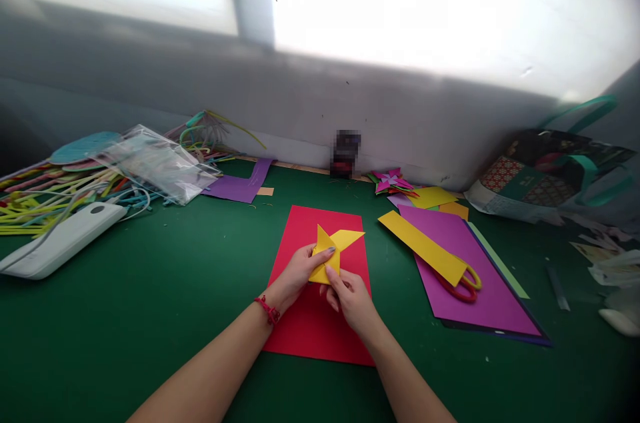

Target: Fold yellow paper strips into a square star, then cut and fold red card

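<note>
A folded piece of yellow paper [345, 239] with pointed flaps is held between both hands, above a red sheet of paper [320, 336] lying on the green table. My left hand [300, 268] pinches it from the left, thumb on top. From the lower right, my right hand [349, 293] grips its bottom edge between thumb and fingers. The fingers beneath the paper are partly hidden. A red bracelet [268, 310] circles my left wrist.
To the right, a yellow strip [425, 248] covers part of the scissors' handles [465, 290] on purple paper [480, 296]. Folded paper stars [393, 180] sit behind. At left are a white glue gun-like device [70, 240], pipe cleaners [35, 206] and a clear plastic bag [160, 163]. A patterned bag [530, 176] stands far right.
</note>
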A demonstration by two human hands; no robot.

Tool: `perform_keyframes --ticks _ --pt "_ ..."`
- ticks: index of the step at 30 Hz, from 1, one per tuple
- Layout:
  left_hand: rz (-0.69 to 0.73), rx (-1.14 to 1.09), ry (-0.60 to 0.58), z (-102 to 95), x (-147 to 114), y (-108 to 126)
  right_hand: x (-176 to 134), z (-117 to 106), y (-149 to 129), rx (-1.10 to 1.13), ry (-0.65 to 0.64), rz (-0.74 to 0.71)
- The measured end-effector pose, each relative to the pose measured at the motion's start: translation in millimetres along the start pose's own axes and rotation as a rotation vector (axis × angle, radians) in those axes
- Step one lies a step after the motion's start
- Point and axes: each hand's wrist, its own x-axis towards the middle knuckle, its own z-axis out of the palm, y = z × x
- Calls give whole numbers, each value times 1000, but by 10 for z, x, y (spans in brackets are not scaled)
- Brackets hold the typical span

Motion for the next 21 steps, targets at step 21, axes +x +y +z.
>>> perform_keyframes --ticks 21 --pt "72 120 -28 145 -125 66 14 -44 -77 275 220 71"
